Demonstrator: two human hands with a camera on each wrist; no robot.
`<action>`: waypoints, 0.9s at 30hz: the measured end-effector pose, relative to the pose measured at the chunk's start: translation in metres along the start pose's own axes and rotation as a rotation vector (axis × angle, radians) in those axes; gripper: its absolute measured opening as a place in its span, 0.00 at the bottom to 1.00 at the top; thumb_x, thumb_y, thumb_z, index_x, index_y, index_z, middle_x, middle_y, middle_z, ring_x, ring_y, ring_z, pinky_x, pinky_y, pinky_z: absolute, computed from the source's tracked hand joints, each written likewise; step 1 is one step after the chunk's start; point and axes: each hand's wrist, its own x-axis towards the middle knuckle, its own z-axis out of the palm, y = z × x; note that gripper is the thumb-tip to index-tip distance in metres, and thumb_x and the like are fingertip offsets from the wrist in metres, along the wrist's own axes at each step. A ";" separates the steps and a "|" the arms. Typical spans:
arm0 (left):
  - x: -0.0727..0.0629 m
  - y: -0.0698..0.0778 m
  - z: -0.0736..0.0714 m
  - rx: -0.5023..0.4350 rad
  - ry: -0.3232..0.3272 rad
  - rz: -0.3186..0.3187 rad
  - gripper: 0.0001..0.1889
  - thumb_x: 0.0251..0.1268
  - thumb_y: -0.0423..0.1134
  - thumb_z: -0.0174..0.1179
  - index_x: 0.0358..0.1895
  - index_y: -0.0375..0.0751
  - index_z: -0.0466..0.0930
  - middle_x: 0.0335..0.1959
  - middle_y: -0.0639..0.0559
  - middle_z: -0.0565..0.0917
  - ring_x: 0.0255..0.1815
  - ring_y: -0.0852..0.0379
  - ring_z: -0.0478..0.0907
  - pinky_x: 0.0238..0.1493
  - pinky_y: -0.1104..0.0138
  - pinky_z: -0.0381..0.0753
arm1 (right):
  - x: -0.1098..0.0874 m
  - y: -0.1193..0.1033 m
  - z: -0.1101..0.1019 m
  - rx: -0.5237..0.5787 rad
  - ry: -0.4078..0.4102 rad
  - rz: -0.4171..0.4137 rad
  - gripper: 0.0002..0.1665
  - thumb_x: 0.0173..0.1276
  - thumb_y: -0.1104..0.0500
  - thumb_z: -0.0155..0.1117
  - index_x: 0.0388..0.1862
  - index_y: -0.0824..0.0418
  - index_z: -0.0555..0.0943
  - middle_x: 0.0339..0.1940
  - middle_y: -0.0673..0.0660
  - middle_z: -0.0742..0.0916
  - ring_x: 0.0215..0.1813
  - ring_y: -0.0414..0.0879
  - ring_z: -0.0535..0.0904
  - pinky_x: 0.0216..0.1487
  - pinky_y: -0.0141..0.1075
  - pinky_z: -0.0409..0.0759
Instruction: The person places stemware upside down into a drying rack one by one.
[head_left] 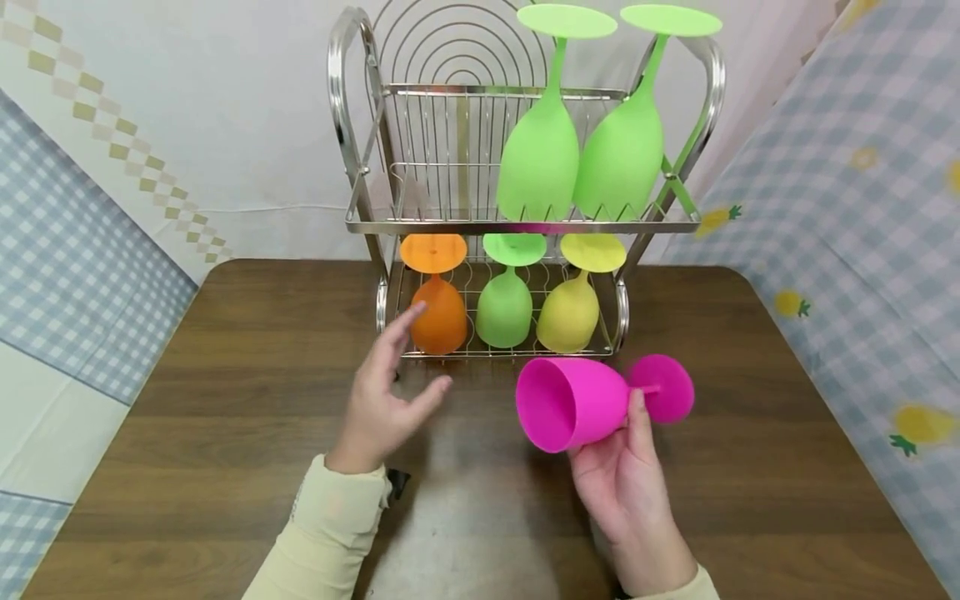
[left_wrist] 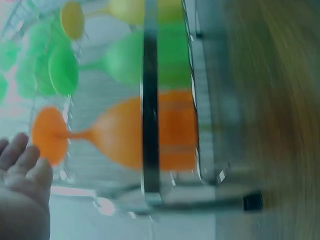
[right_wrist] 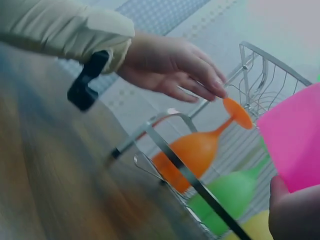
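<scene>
My right hand holds a pink plastic goblet on its side above the table, thumb at the stem, its mouth facing left and its foot to the right. In the right wrist view only part of the pink goblet shows. My left hand is empty, fingers spread, in front of an upside-down orange goblet. That goblet stands on the lower tier of a metal dish rack, beside a green goblet and a yellow goblet, both upside down.
On the upper tier, two taller light-green goblets stand upside down at the right. Wire slots fill that tier's left part. Under the rack lies a brown wooden table. Patterned cloth hangs at the sides.
</scene>
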 end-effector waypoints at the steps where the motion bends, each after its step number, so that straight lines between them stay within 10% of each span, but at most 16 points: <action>1: 0.001 -0.003 -0.003 0.009 0.056 -0.014 0.43 0.52 0.22 0.70 0.74 0.34 0.62 0.74 0.42 0.67 0.76 0.46 0.62 0.77 0.56 0.60 | -0.001 -0.001 0.000 -0.031 -0.031 -0.045 0.17 0.82 0.49 0.46 0.60 0.56 0.71 0.53 0.54 0.84 0.55 0.46 0.82 0.59 0.35 0.82; 8: 0.002 -0.020 -0.021 0.119 0.399 -0.222 0.29 0.62 0.25 0.66 0.68 0.33 0.71 0.67 0.46 0.77 0.70 0.52 0.71 0.73 0.63 0.68 | -0.006 -0.005 0.002 -0.383 -0.107 -0.423 0.14 0.79 0.69 0.48 0.54 0.74 0.79 0.46 0.62 0.86 0.46 0.47 0.86 0.53 0.35 0.85; 16: 0.000 -0.037 -0.024 0.227 0.345 -0.409 0.25 0.65 0.36 0.69 0.64 0.37 0.77 0.61 0.48 0.82 0.63 0.54 0.78 0.66 0.66 0.76 | -0.010 -0.002 -0.002 -0.812 0.011 -0.637 0.23 0.61 0.84 0.60 0.57 0.79 0.79 0.47 0.60 0.89 0.47 0.44 0.86 0.51 0.31 0.85; 27: 0.005 -0.052 -0.016 0.288 0.376 -0.417 0.19 0.64 0.33 0.69 0.57 0.34 0.83 0.45 0.40 0.89 0.43 0.48 0.88 0.44 0.80 0.82 | -0.017 -0.004 0.002 -1.297 0.101 -0.654 0.35 0.47 0.81 0.77 0.58 0.71 0.82 0.51 0.58 0.89 0.53 0.46 0.85 0.55 0.31 0.83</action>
